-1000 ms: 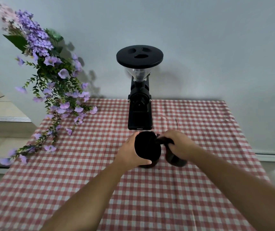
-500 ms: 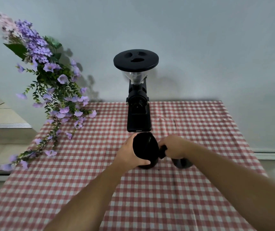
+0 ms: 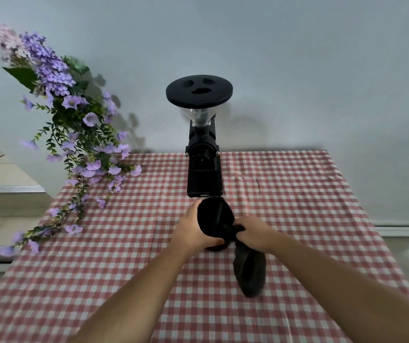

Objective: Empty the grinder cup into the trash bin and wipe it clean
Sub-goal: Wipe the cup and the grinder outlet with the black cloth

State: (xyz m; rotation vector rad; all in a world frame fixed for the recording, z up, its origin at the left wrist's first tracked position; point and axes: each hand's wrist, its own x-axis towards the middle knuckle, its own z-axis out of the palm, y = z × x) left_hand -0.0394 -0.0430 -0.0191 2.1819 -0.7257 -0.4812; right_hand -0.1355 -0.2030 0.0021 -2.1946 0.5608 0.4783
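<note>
The black grinder cup (image 3: 213,219) is held just above the checked tablecloth, a little in front of the grinder, tilted with its mouth toward me. My left hand (image 3: 191,229) grips its left side. My right hand (image 3: 254,232) is closed on a dark grey cloth (image 3: 249,271), one end pushed into the cup's mouth, the rest hanging down below my wrist. The inside of the cup is too dark to read. No trash bin is in view.
A black coffee grinder (image 3: 204,154) with a round lid and clear hopper stands at the table's back middle. Purple artificial flowers (image 3: 74,134) trail over the table's left back corner. The red-and-white checked tablecloth (image 3: 297,206) ends at the right, tiled floor beyond.
My right hand has drawn in toward the cup's mouth, and the cloth now hangs lower and closer to me. My left hand and the cup have stayed in place.
</note>
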